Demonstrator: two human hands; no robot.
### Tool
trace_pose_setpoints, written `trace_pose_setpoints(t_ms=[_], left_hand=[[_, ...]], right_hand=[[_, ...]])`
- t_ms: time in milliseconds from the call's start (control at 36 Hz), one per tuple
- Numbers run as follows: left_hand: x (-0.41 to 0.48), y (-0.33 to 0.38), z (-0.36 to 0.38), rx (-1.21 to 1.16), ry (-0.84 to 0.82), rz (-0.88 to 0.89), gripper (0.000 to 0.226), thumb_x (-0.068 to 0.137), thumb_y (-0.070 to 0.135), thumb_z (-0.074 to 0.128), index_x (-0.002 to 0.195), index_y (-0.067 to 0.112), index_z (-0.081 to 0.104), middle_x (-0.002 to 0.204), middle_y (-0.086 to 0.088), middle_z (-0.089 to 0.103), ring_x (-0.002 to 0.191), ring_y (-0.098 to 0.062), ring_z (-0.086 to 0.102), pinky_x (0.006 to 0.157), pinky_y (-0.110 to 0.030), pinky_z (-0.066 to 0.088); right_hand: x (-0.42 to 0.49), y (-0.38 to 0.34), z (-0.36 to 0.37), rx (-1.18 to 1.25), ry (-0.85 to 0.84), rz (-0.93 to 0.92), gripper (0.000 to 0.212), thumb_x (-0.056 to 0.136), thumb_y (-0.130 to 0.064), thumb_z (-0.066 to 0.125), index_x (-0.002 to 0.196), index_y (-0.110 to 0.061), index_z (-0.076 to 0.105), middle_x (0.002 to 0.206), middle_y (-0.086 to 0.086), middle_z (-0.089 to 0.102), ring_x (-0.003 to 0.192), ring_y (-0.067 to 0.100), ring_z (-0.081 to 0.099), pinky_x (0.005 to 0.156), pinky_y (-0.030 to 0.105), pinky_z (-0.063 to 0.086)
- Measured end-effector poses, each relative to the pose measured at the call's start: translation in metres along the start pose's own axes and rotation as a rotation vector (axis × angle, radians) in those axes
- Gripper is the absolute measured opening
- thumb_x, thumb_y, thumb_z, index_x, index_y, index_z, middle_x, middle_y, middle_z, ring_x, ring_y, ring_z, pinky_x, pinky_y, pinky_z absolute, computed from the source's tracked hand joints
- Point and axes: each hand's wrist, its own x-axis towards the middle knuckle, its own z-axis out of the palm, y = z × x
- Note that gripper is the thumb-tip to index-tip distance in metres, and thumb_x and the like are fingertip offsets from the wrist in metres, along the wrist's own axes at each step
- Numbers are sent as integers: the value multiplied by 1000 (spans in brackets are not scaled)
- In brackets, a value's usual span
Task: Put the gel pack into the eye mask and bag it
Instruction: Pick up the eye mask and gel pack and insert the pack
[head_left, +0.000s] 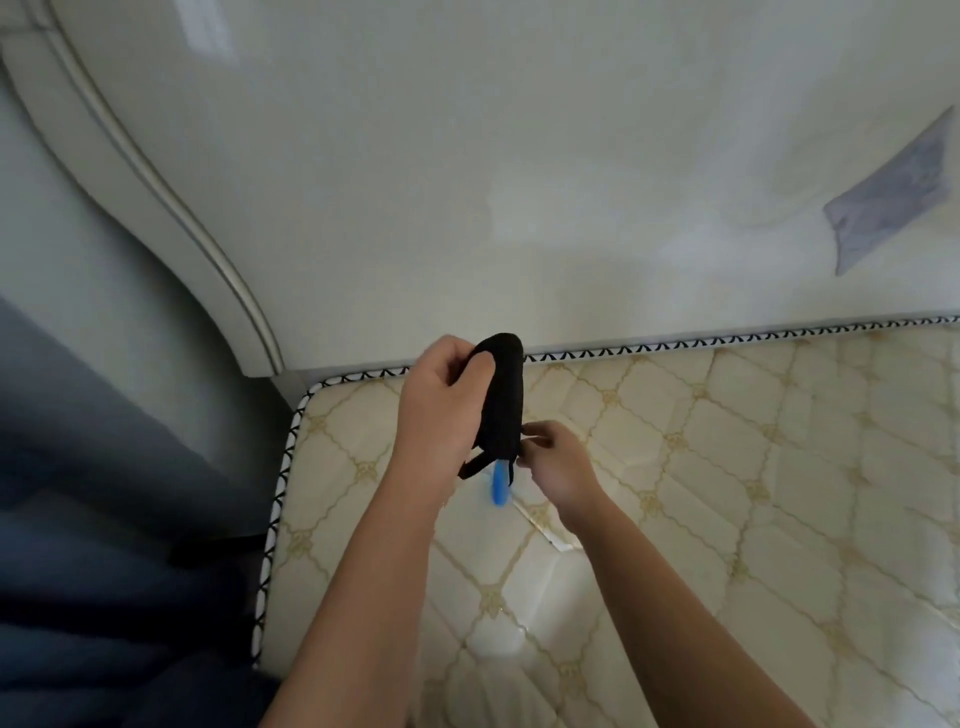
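Observation:
A black eye mask (503, 397) hangs upright above the mattress, seen edge-on. My left hand (441, 410) grips its upper end, thumb over the fabric. My right hand (556, 462) pinches the mask's lower edge. A blue gel pack (499, 484) pokes out below the mask's bottom end; most of it is hidden inside the fabric. A black strap loop (472, 466) dangles at the lower left of the mask. A clear plastic bag (545, 525) lies flat on the mattress under my hands, its edge faint.
The quilted cream mattress (727, 493) with black-and-white piping fills the lower right. A pale padded headboard (519, 182) rises behind it, with a grey patch (888, 202) at the right. Dark blue fabric (104, 519) lies to the left of the bed.

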Motion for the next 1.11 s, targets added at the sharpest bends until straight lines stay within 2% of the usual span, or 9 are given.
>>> trace_pose_setpoints(t_ms=[56,167,278,472,611,778,889,972,1111], left_hand=[[0,12,-10,-16,14,28,26,86,13,51,60,19,47,43,18,45,41,4,40,39,-7,31],[-2,32,-34,-37,34,86,27,86,13,52,60,19,48,44,17,43,43,3,39,41,-8,31],[-8,48,-64,-39,45,99,31,87,14,54,57,22,49,44,18,45,43,3,40,41,-8,33],[-17,75,-106,38,30,115,16,86,15,57,70,15,57,51,12,55,47,0,49,43,-12,39],[-24,84,-126,40,19,146,17,86,13,59,69,17,59,50,15,59,47,2,53,45,-11,42],[-31,89,-142,70,10,205,17,85,14,60,69,19,61,55,13,61,54,-1,55,50,-12,44],[-32,93,-153,189,18,260,15,84,15,61,70,21,61,62,9,60,59,-4,55,55,-16,45],[-33,95,-162,308,15,312,12,83,21,61,72,25,62,64,14,62,60,2,55,56,-15,46],[-36,90,-176,294,33,288,12,84,20,62,74,26,63,66,18,62,65,1,57,63,-22,48]], right_hand=[[-5,-14,2,56,-5,-36,34,85,-15,52,119,-11,53,108,7,63,96,19,61,69,24,44],[-19,-47,3,132,-1,-127,31,85,-9,49,115,-11,55,104,6,65,93,18,63,75,25,44],[-36,-78,12,249,-36,-223,23,85,-9,51,107,-13,57,101,5,66,79,10,63,63,19,44],[-64,-118,39,243,-128,-352,22,83,-14,57,103,-21,61,100,0,66,94,14,63,83,28,48],[-76,-134,50,246,-193,-458,20,83,-12,60,100,-22,62,93,-5,66,81,5,62,56,6,44],[-92,-149,53,231,-282,-557,20,82,-10,62,99,-19,64,93,-7,68,71,-9,62,55,5,43],[-100,-160,52,218,-361,-618,17,82,-9,64,96,-18,65,92,-5,69,79,-4,64,62,8,49],[-107,-166,52,200,-413,-635,17,82,-10,64,98,-16,66,93,-2,70,85,4,65,70,15,52],[-117,-169,63,202,-486,-642,6,83,-10,63,88,-13,65,77,-4,66,69,2,62,60,11,48]])
